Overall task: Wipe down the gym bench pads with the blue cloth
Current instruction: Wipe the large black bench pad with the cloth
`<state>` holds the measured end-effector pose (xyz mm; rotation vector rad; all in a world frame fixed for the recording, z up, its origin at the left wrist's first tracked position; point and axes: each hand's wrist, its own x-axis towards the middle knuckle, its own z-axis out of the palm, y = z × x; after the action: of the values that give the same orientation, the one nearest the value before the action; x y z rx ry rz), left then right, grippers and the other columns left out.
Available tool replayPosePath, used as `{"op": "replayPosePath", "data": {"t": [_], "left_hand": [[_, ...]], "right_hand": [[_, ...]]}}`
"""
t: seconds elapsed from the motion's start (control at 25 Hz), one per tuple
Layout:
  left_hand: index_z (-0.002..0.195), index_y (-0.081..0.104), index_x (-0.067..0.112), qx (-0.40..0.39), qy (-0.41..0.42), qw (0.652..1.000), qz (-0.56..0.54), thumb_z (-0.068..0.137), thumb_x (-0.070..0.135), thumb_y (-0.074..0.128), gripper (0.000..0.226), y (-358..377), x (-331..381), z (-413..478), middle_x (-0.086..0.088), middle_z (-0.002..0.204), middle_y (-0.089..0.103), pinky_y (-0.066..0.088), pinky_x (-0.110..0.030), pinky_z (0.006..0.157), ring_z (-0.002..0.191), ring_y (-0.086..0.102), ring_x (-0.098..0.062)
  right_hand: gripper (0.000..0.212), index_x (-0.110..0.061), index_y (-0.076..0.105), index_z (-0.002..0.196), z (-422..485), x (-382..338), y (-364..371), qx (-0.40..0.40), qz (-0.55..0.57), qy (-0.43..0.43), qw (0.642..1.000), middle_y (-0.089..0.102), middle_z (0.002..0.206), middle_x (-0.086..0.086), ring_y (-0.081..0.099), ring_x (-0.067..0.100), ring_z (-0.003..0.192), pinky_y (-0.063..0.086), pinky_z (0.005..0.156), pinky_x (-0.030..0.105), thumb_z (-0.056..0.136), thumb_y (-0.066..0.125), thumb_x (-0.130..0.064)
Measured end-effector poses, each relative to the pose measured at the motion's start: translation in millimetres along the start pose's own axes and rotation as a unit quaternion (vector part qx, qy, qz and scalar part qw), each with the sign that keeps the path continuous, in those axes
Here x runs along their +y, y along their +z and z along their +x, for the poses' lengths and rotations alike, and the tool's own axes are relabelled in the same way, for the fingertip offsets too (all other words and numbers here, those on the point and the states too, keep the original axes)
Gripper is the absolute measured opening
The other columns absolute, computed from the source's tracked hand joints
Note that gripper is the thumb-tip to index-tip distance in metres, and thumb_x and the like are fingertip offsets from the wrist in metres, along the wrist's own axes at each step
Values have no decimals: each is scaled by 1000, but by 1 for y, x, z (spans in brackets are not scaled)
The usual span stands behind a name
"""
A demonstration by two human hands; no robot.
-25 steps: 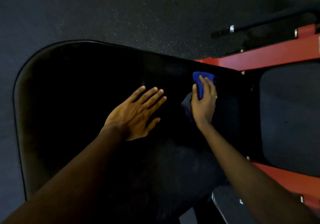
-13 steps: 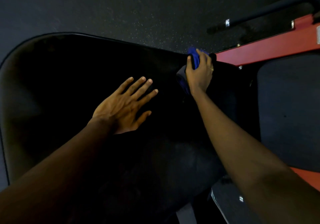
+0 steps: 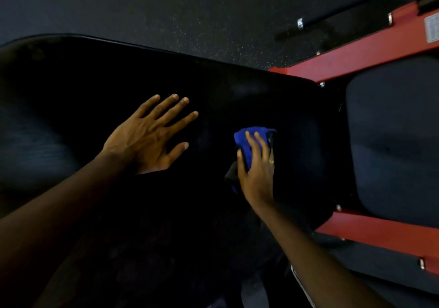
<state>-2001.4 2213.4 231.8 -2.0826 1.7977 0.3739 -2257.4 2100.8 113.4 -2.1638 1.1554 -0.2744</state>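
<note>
A person leans over a wide black bench pad (image 3: 95, 81) that fills the left and centre of the view, with speckled dark floor (image 3: 166, 5) beyond it. Toward the left, the left hand (image 3: 147, 139) lies flat on the pad, fingers spread and straight, holding nothing, bracing. Just to its right, near the pad's right end, the right hand (image 3: 257, 172) holds the bunched blue cloth (image 3: 249, 141) against the pad, fingers curved over it and thumb tucked into its side. Farther right, a red frame (image 3: 356, 60) borders a second, greyer pad (image 3: 392, 141), which the cloth does not touch. To wipe well, the strokes probably want to overlap and run right out to the pad's rounded edges, with the palm pressing evenly so the cloth does not skip. Half a second ago the cloth was at the pad's far edge beside the red frame; it now sits nearer the person, mid-pad, while the left hand stays planted.
</note>
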Motion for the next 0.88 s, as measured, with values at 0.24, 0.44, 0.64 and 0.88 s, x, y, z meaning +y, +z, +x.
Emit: {"op": "replayPosePath", "data": {"t": [0.24,0.44,0.64,0.88], "left_hand": [[163,9,31,25,4,1000,14,100,63,2,71,5,1,3,-5,170,6,8,-49,127,157,2,-24],[163,8,30,27,-6,999,18,99,62,3,71,3,4,1,-5,170,6,7,-48,127,157,3,-24],[162,1,32,21,-5,1000,10,97,62,-1,72,4,5,2,-4,170,0,3,-47,127,157,-2,-23],[162,-1,32,16,-7,1000,13,100,62,1,69,3,3,1,-4,170,-2,3,-47,127,157,-3,-23]], "right_hand": [[53,-28,51,147,132,39,7,28,-23,127,991,43,157,3,38,31,146,31,119,49,100,42,-50],[78,-27,32,158,41,-1,-8,-48,14,98,994,23,167,2,20,33,154,21,125,52,92,38,-68],[90,-26,11,164,-63,-18,-29,-181,-57,-64,980,4,172,-1,6,34,158,20,125,54,93,37,-75],[93,-17,26,160,56,-8,-11,-86,5,51,995,23,167,13,19,36,154,19,124,55,92,38,-79]]}}
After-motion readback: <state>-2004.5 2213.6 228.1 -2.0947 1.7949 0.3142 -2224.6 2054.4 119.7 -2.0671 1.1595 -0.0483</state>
